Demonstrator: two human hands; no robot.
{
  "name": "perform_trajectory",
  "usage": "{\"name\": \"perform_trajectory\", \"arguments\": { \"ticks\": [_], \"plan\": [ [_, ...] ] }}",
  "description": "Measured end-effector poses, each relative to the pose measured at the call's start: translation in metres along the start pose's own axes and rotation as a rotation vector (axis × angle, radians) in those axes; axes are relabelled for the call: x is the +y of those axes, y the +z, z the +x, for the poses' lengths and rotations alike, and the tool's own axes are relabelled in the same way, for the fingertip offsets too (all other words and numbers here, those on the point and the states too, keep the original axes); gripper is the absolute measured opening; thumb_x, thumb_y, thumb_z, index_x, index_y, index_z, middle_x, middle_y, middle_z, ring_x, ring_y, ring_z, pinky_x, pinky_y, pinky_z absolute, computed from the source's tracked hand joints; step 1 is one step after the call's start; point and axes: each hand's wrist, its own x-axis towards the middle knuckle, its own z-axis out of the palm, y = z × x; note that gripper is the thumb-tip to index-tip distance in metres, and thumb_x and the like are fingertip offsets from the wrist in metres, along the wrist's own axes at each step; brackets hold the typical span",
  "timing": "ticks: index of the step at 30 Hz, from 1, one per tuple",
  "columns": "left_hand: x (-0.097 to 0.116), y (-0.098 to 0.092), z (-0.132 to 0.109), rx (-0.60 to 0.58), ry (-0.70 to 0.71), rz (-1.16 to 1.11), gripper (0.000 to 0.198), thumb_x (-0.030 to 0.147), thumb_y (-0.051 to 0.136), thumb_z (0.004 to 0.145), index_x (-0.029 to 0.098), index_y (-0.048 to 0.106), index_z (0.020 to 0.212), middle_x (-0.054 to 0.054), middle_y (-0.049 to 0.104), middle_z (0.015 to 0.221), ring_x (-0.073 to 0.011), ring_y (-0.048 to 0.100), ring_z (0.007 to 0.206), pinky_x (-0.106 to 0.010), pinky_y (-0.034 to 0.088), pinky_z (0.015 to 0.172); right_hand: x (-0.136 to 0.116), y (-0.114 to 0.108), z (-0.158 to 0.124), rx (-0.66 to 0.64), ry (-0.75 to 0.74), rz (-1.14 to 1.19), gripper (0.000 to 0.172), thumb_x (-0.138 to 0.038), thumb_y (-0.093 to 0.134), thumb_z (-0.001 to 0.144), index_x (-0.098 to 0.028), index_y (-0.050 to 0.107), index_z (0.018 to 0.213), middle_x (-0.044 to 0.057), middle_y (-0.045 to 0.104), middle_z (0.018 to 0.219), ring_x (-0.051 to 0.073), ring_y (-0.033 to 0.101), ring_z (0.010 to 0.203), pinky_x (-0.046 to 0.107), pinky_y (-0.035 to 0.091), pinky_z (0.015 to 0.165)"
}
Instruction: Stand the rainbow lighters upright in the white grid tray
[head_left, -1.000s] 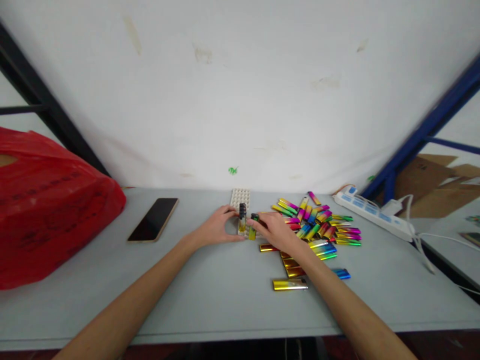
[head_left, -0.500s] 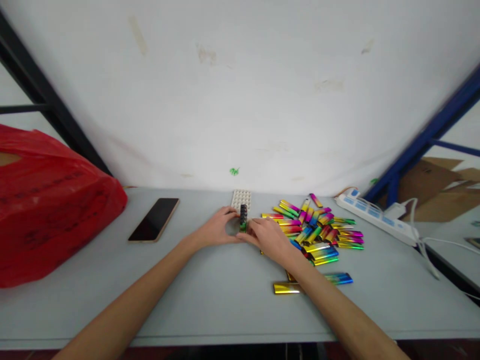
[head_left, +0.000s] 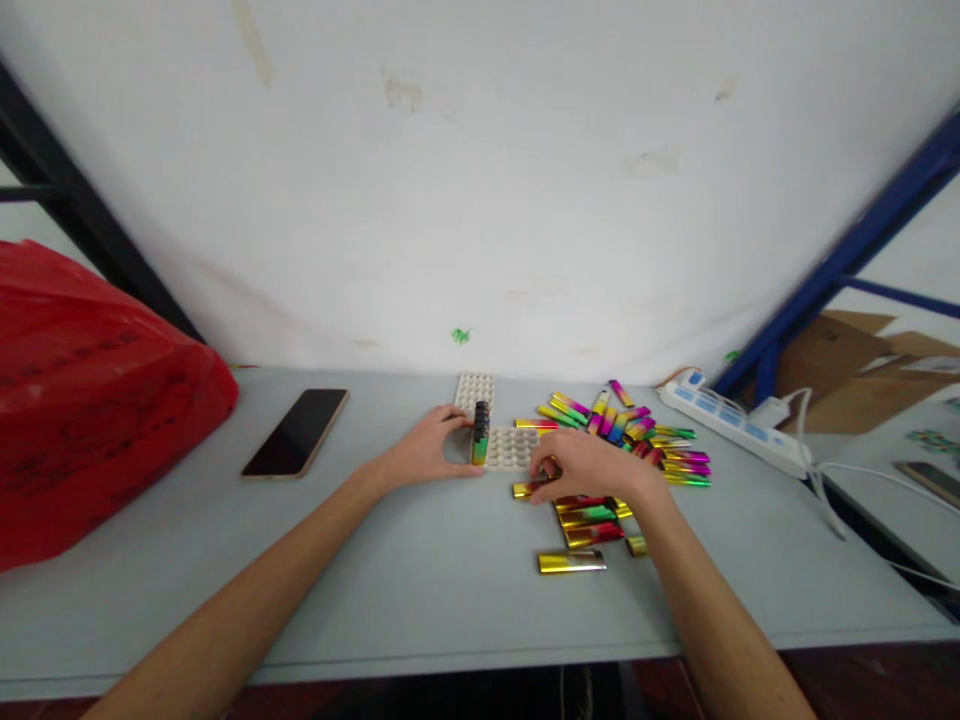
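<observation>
Several cigarette lighters (head_left: pixel 480 440) stand upright in a row, black tops up, at the left end of a white tray with round holes (head_left: pixel 512 447). My left hand (head_left: pixel 424 450) is curved round this row, fingers behind and thumb in front. At the tray's right end, my right hand (head_left: pixel 585 465) curls its fingers and thumb down on a gold-ended lighter (head_left: pixel 523 491) that lies flat; most of it is hidden beneath them. Loose metallic lighters (head_left: pixel 589 520) in rainbow colours lie under and around the right forearm.
A second white holed tray (head_left: pixel 475 388) lies behind, by the wall. To the left are a phone (head_left: pixel 297 435) and a red plastic bag (head_left: pixel 105 410). A power strip (head_left: pixel 739 425) with cables runs along the right, near a blue frame post (head_left: pixel 832 265).
My right hand has moved right, away from the upright lighters to the loose ones, uncovering the near tray. My left hand stays by the row. The view has shifted slightly.
</observation>
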Motion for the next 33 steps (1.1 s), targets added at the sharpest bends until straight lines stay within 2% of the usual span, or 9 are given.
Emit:
{"name": "perform_trajectory", "arguments": {
  "ticks": [2, 6, 10, 16, 19, 21, 25, 29, 33],
  "plan": [
    [0.001, 0.000, 0.000, 0.002, 0.006, -0.002, 0.070, 0.062, 0.089, 0.069, 0.020, 0.070, 0.122, -0.013, 0.065, 0.131, -0.0341, 0.062, 0.125, -0.049, 0.050, 0.114, -0.005, 0.003, 0.000, -0.005, 0.019, -0.074, 0.021, -0.036, 0.088, 0.079, -0.022, 0.081, 0.092, 0.003, 0.075, 0.088, 0.022, 0.067, 0.082, 0.028, 0.043, 0.069],
    [0.000, 0.000, -0.001, 0.003, 0.009, 0.000, 0.070, 0.061, 0.089, 0.069, 0.019, 0.069, 0.123, -0.013, 0.064, 0.133, -0.0338, 0.062, 0.126, -0.050, 0.050, 0.115, -0.010, 0.007, 0.003, 0.019, -0.029, -0.098, 0.013, -0.029, 0.080, 0.088, -0.020, 0.076, 0.096, 0.007, 0.071, 0.105, 0.023, 0.066, 0.093, 0.030, 0.047, 0.080],
    [0.000, 0.000, 0.000, -0.002, 0.000, -0.002, 0.068, 0.058, 0.090, 0.069, 0.019, 0.070, 0.121, -0.014, 0.064, 0.133, -0.0345, 0.061, 0.126, -0.051, 0.049, 0.115, -0.013, 0.008, 0.006, 0.198, -0.122, 0.040, 0.016, -0.033, 0.066, 0.101, -0.019, 0.065, 0.109, 0.009, 0.068, 0.114, 0.021, 0.064, 0.101, 0.031, 0.049, 0.088],
    [0.002, -0.001, 0.001, -0.005, 0.008, -0.011, 0.067, 0.056, 0.090, 0.069, 0.017, 0.072, 0.121, -0.016, 0.064, 0.132, -0.0357, 0.061, 0.126, -0.052, 0.049, 0.115, -0.015, 0.016, 0.021, 0.317, -0.103, 0.273, 0.023, -0.036, 0.051, 0.109, -0.019, 0.060, 0.121, 0.001, 0.072, 0.084, 0.018, 0.065, 0.076, 0.029, 0.048, 0.075],
    [0.002, -0.004, 0.001, -0.008, 0.019, -0.034, 0.064, 0.055, 0.090, 0.070, 0.019, 0.073, 0.121, -0.014, 0.066, 0.131, -0.0358, 0.063, 0.125, -0.052, 0.050, 0.113, -0.010, 0.023, 0.030, 0.473, -0.080, 0.275, 0.024, -0.037, 0.055, 0.106, -0.018, 0.068, 0.115, 0.006, 0.075, 0.097, 0.019, 0.066, 0.086, 0.030, 0.047, 0.079],
    [0.000, -0.007, 0.001, -0.030, 0.012, -0.048, 0.062, 0.052, 0.090, 0.070, 0.020, 0.075, 0.122, -0.014, 0.066, 0.132, -0.0360, 0.063, 0.125, -0.052, 0.050, 0.114, -0.004, 0.027, 0.035, 0.565, -0.047, 0.327, 0.026, -0.040, 0.060, 0.102, -0.019, 0.072, 0.110, 0.005, 0.075, 0.094, 0.019, 0.065, 0.084, 0.029, 0.046, 0.077],
    [-0.005, -0.010, -0.001, -0.070, 0.002, -0.079, 0.060, 0.048, 0.090, 0.071, 0.021, 0.075, 0.123, -0.014, 0.064, 0.136, -0.0355, 0.061, 0.128, -0.054, 0.047, 0.117, 0.008, 0.032, 0.043, 0.683, 0.044, 0.538, 0.039, -0.056, 0.074, 0.089, -0.019, 0.072, 0.099, -0.004, 0.057, 0.067, 0.014, 0.050, 0.061, 0.027, 0.037, 0.059],
    [-0.007, -0.009, -0.002, -0.053, 0.016, -0.085, 0.063, 0.045, 0.089, 0.071, 0.019, 0.073, 0.125, -0.015, 0.064, 0.137, -0.0352, 0.061, 0.129, -0.055, 0.047, 0.116, 0.009, 0.030, 0.045, 0.669, 0.011, 0.651, 0.052, -0.069, 0.061, 0.092, -0.020, 0.061, 0.076, -0.003, 0.050, 0.066, 0.015, 0.047, 0.063, 0.027, 0.037, 0.059],
    [-0.004, -0.004, -0.001, -0.025, 0.017, -0.051, 0.066, 0.048, 0.091, 0.067, 0.018, 0.072, 0.123, -0.016, 0.063, 0.137, -0.0373, 0.060, 0.130, -0.054, 0.048, 0.117, -0.001, 0.033, 0.045, 0.546, -0.043, 0.799, 0.051, -0.071, 0.044, 0.100, -0.024, 0.055, 0.085, -0.002, 0.057, 0.072, 0.016, 0.055, 0.066, 0.029, 0.045, 0.064]
  ]
}}
